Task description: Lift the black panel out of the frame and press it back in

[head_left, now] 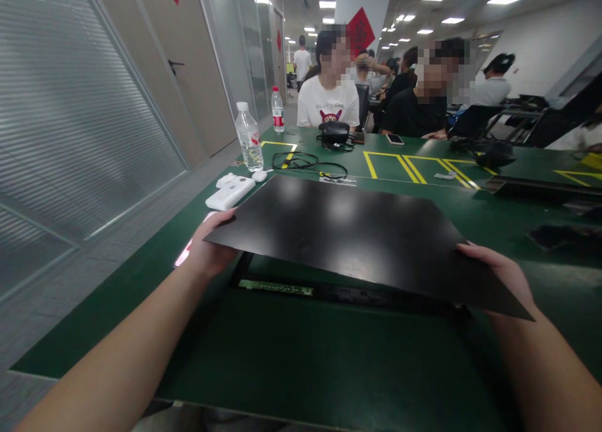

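Observation:
A large, thin black panel (343, 231) with a glossy face is held up above the table between both hands. My left hand (214, 247) grips its left edge, thumb on top and fingers underneath. On the opposite side my right hand (505, 275) holds the right edge in the same way. Beneath the panel lies a black frame (376, 296), partly hidden by it. A strip of green circuit board (275, 287) shows along the frame's near bar. The panel looks tilted and apart from the frame.
Left of the panel are a white device (230, 192), a phone (185, 250) and a water bottle (249, 137). A second bottle (278, 110) and a black cable (301, 161) sit farther back on the green table (301, 357). Two people (328, 100) sit across.

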`<state>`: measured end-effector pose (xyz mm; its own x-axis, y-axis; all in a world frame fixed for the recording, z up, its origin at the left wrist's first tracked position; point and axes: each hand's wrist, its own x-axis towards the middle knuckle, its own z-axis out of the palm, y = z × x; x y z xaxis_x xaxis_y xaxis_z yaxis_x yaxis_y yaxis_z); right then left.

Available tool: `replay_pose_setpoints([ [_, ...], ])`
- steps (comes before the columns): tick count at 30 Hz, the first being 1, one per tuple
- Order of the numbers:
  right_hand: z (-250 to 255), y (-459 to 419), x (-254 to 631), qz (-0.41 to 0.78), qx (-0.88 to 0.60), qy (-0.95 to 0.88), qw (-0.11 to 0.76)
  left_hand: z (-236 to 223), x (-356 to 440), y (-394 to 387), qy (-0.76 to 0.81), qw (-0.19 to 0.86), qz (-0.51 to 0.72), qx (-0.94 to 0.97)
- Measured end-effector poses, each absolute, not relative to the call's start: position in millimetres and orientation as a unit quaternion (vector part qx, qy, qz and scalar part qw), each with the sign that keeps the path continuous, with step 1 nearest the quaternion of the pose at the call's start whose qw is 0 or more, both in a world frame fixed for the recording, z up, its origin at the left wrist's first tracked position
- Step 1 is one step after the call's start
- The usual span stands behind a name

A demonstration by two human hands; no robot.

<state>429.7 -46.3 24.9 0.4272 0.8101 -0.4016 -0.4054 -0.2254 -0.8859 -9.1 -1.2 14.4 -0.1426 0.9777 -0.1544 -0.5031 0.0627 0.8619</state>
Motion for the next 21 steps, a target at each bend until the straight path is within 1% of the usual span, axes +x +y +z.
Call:
replay_pose_setpoints([
  [3, 25, -46, 426, 0.604, -0.589, -0.172, 0.508, 20, -9, -1, 0.416, 0.564, 0.679, 0.217],
  [5, 22, -46, 425, 0.622, -0.576, -0.207, 0.489, 23, -8, -2, 0.423, 0.546, 0.699, 0.185],
  [8, 15, -43, 429, 0.602, -0.576, -0.268, 0.484, 26, -6, -4, 0.432, 0.526, 0.714, 0.164],
  [13, 3, -38, 440, 0.576, -0.581, -0.324, 0.475, 26, -3, -5, 0.403, 0.522, 0.724, 0.201],
  [21, 4, -34, 438, 0.486, -0.630, -0.304, 0.524, 16, -4, -4, 0.389, 0.516, 0.710, 0.280],
])
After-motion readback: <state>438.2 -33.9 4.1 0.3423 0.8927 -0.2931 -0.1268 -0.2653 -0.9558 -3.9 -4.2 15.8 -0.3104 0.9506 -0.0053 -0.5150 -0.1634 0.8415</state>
